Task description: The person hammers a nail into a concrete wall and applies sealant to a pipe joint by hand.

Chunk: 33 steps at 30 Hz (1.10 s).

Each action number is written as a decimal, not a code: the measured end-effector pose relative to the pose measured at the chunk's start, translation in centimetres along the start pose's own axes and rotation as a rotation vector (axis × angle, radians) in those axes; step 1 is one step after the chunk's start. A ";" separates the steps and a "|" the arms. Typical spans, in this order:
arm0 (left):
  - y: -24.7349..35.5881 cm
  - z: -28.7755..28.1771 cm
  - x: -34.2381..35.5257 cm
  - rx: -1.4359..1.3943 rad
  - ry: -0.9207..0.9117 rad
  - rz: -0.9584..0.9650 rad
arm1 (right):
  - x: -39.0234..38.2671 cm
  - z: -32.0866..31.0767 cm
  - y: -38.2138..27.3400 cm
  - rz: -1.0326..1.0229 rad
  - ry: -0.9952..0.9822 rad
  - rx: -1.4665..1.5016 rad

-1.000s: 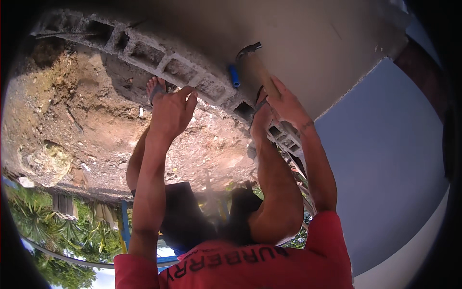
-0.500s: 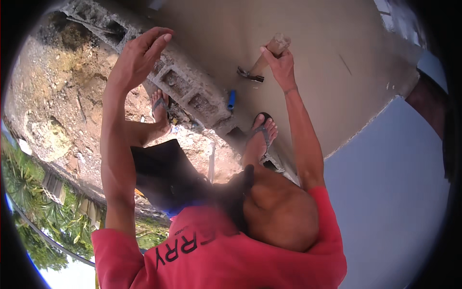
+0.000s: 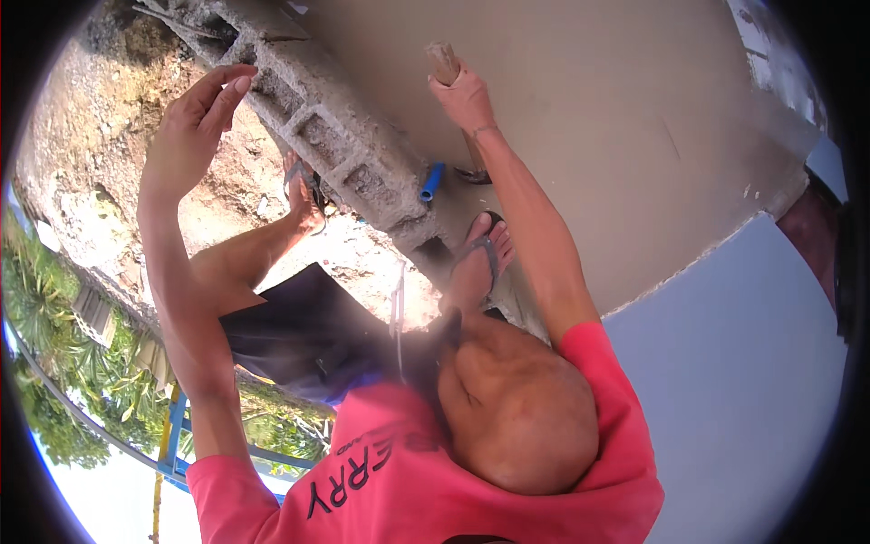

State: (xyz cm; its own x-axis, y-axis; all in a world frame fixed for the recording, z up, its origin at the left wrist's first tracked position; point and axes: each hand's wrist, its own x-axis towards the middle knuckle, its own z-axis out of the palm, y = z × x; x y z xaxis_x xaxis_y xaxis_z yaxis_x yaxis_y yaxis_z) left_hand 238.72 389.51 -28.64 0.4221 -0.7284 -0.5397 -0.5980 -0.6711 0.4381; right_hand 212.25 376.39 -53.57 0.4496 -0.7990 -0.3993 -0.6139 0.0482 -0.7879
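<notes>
In my right hand is a claw hammer, its wooden handle gripped and the butt end poking out past my fingers. Its dark metal head shows below my wrist, partly hidden by the forearm, close to my sandaled foot. My left hand is raised beside the row of hollow concrete blocks, fingers loosely bent with the thumb apart, and I see nothing in it. Whether it touches the blocks cannot be told. A short blue pipe sticks up at the blocks' right edge.
Smooth grey-brown concrete spreads to the right of the blocks. Rocky, rubble-strewn dirt lies to the left, with my other foot on it. A pale blue-grey surface is at lower right. Plants and a blue frame show lower left.
My right hand has moved left with the hammer, whose head now hangs lower behind the forearm. My left hand has shifted left and slightly down, away from the blocks' top.
</notes>
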 end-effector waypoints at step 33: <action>-2.0 -2.3 -1.7 0.039 -0.009 -0.141 | 3.8 2.4 3.8 0.206 -0.037 -0.017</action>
State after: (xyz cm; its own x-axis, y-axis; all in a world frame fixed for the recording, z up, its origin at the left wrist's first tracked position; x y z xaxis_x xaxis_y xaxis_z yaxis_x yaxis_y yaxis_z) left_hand 240.77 391.79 -26.95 0.4975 -0.6261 -0.6004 -0.5592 -0.7606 0.3298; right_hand 213.14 375.00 -59.21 0.3364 -0.7508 -0.5684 -0.7065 0.1979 -0.6795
